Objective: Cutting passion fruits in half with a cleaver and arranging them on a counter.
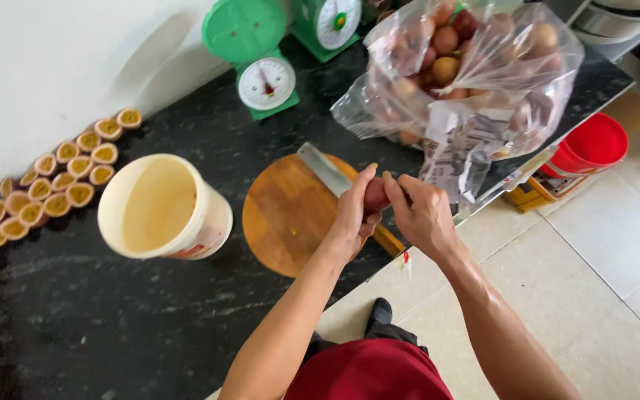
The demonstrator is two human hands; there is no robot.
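Both hands, left hand (351,215) and right hand (420,215), clamp one reddish fruit (376,195) above the worktop (150,318) edge, cutting board (287,215) just beneath, bucket (163,207) beyond the left.

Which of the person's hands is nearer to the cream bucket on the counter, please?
The left. The left hand grips the reddish fruit over the round cutting board, just right of the cream bucket. The right hand holds the fruit's far side, farther from the bucket.

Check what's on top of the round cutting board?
A cleaver lies across the cutting board. Both hands, left and right, hold a fruit over its edge, hiding most of the handle.
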